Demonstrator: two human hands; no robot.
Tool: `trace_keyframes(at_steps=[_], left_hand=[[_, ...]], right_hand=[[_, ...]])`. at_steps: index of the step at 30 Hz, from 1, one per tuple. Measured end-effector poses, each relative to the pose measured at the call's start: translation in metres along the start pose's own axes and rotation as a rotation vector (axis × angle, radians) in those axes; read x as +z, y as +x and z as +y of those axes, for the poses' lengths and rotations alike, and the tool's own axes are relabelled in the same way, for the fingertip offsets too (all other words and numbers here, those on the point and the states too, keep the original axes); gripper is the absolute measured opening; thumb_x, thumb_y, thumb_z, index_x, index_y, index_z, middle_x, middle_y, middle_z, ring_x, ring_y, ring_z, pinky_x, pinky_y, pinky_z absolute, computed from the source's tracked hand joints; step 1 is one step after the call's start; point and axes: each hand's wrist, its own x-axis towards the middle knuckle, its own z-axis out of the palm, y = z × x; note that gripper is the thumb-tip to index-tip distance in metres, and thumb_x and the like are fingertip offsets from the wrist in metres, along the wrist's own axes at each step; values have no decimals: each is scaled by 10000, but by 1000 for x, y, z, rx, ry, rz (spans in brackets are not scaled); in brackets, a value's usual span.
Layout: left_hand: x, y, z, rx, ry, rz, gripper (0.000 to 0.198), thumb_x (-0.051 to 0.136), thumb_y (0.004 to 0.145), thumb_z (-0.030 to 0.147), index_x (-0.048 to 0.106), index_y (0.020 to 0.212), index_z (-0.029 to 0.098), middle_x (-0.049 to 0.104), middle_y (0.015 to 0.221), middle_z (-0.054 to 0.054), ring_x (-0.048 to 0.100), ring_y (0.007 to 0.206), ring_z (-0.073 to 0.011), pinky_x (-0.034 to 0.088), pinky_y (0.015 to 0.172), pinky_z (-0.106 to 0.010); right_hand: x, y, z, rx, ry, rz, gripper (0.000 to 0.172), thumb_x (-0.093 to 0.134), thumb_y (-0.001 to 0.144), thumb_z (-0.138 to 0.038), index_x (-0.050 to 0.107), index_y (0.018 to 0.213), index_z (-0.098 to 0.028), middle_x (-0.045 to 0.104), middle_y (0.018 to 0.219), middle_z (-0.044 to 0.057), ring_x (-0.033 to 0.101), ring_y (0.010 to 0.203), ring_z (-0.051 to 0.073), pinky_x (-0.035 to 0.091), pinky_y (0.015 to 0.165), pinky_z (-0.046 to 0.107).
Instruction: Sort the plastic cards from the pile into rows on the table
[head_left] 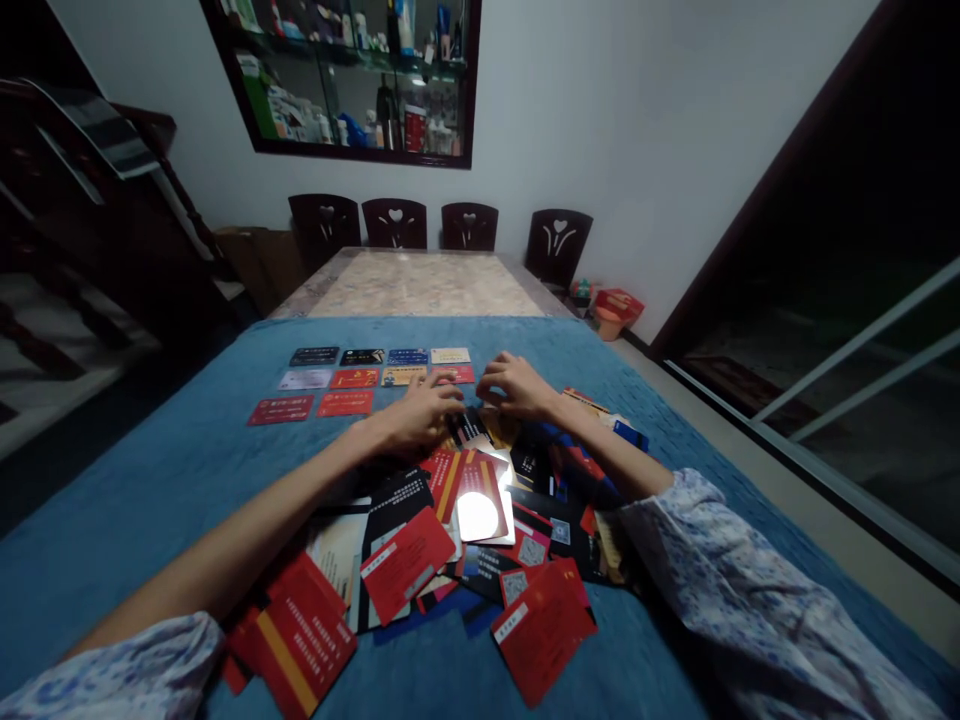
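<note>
A loose heap of red, black, blue and pale cards (409, 562) lies on the blue cloth (187, 450) between my forearms. Beyond it, to the left, cards lie in rows, among them a dark card (315, 356), a purple-grey card (305, 380) and a red card (281, 410). My left hand (424, 408) is at the heap's far edge, close to the rows, its fingers apart and bent downward. Across from it, my right hand (516, 385) is curled over the far side of the heap beside a black card (470, 428); its fingertips are partly hidden.
Past the cloth, a bare stone tabletop (427, 280) stretches toward dark wooden chairs (395, 222). A red box (619, 303) and an orange bin (607, 323) stand on the floor at the right. Glass shelves (352, 60) are set in the wall.
</note>
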Motion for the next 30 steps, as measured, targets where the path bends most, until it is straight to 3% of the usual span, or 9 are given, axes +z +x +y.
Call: trace_keyframes(at_steps=[5, 11, 16, 24, 30], left_hand=[[8, 3, 10, 50, -68, -71, 637, 520, 737, 20, 657, 1278, 326, 601, 1426, -36, 300, 1442, -332, 261, 1111, -606], [7, 8, 19, 37, -28, -132, 774, 466, 712, 2, 545, 1403, 341, 504, 1522, -17, 265, 1478, -288, 256, 1140, -538], [4, 13, 26, -18, 38, -183, 732, 469, 743, 59, 508, 1435, 294, 494, 1499, -83, 304, 1431, -318, 311, 1100, -527], [5, 20, 31, -95, 108, -166, 624, 516, 788, 137, 532, 1399, 260, 559, 1263, -129, 432, 1253, -323, 388, 1025, -500], [8, 22, 28, -124, 35, -138, 491, 521, 842, 154, 595, 1317, 251, 550, 1272, -118, 426, 1247, -305, 381, 1040, -511]], right_hand=[[5, -15, 2, -1, 13, 25, 192, 567, 928, -259, 751, 969, -224, 695, 1038, 99, 479, 1046, 243, 318, 816, 339], [10, -23, 3, 35, 33, 39, 182, 589, 910, -241, 759, 975, -229, 703, 1033, 91, 491, 1045, 243, 349, 839, 344], [8, -26, 4, 69, 71, -6, 222, 577, 923, -276, 759, 1039, -226, 705, 1055, 96, 502, 1036, 241, 367, 833, 347], [0, -28, -2, 94, 63, -158, 369, 616, 902, -507, 733, 1148, -257, 687, 1135, 107, 517, 1077, 270, 385, 823, 357], [1, -30, -1, 118, 77, -214, 418, 663, 861, -470, 706, 1221, -261, 641, 1248, 126, 496, 1147, 313, 417, 861, 405]])
